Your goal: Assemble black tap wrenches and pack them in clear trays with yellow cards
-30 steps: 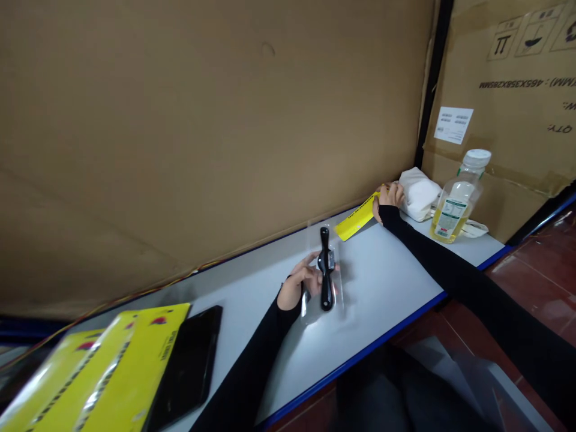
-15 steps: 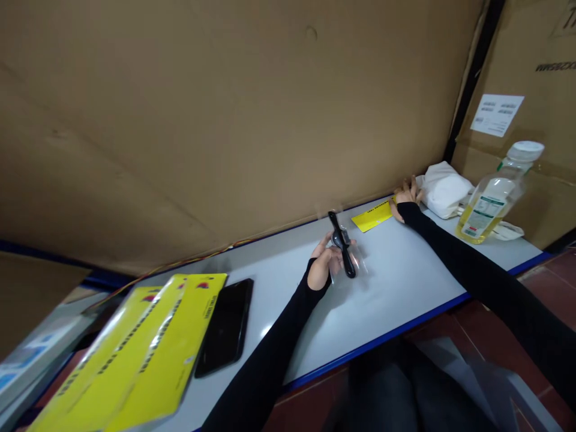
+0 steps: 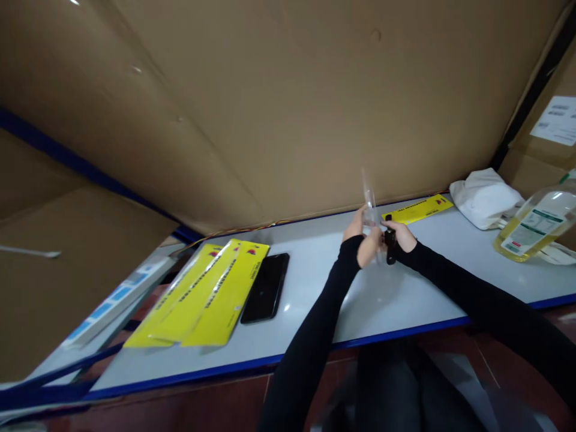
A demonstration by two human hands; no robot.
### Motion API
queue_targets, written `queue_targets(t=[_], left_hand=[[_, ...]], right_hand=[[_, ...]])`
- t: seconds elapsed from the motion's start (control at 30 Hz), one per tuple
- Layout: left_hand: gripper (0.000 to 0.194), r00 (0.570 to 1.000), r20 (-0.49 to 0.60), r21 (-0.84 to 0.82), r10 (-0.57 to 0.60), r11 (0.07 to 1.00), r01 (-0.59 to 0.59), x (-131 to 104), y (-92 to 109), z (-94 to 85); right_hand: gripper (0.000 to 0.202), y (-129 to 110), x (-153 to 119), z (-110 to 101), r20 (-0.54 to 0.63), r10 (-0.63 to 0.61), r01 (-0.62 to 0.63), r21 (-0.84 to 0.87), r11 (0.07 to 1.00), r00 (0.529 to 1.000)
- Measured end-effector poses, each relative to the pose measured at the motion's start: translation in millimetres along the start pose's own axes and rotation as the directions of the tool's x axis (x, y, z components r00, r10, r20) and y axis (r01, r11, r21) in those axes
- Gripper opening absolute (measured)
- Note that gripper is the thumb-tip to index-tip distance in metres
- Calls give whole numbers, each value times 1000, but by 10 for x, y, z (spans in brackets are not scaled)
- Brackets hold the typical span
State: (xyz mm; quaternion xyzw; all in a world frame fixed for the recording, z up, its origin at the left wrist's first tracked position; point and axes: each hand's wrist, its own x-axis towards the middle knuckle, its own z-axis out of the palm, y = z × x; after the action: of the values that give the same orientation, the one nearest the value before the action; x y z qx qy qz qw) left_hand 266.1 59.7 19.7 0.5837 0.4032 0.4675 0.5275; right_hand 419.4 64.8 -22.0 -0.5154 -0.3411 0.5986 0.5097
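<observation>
Over the white table, my left hand (image 3: 363, 240) is closed around a clear plastic package (image 3: 369, 201) held upright. Close beside it, my right hand (image 3: 403, 236) has its fingers closed on a long black tool (image 3: 390, 240); its exact kind cannot be made out. The two hands are nearly touching, and motion blurs the fingers. Behind the right hand, a yellow printed card (image 3: 420, 209) lies flat near the back of the table.
Several yellow printed cards (image 3: 229, 294) in clear sleeves lie at left, beside a black phone (image 3: 266, 288). At right are a white cloth bundle (image 3: 485, 195) and a bottle of yellow liquid (image 3: 533, 225). A cardboard wall (image 3: 292, 120) rises behind the table (image 3: 315, 264).
My right hand has come from the yellow card at the back to the left hand and taken hold of the black tool. The plastic package has turned upright. The view has swung left.
</observation>
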Motion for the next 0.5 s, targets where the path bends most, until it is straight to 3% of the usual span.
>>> queue_targets(t=[0.07,0.17,0.2,0.27,0.33,0.37,0.43,0.5], left_hand=[[82,997,45,-88,-59,994,63,91,85,-288],[90,991,57,37,-122,992,120,188,165,-704],[88,995,30,105,-93,990,90,204,178,-820],[81,994,-57,252,88,965,-71,220,184,-1011],[72,935,-119,454,335,855,-249,230,164,-1144],[69,899,-120,577,422,766,-282,237,143,-1186],[62,868,-89,776,489,580,-248,259,83,-1214],[57,890,-96,874,446,465,-138,289,5,-1177]], right_hand=[[32,-97,-37,-90,-8,67,-67,32,997,998],[25,-253,-99,-171,-29,121,-119,65,991,992],[23,-300,-123,-177,-36,132,-129,69,989,991],[21,-375,-170,-167,-50,153,-149,70,986,987],[21,-419,-210,-136,-59,172,-168,68,983,983],[21,-430,-226,-119,-60,180,-176,67,982,982],[20,-432,-248,-92,-58,188,-184,65,981,980],[17,-421,-259,-80,-54,188,-185,66,981,981]])
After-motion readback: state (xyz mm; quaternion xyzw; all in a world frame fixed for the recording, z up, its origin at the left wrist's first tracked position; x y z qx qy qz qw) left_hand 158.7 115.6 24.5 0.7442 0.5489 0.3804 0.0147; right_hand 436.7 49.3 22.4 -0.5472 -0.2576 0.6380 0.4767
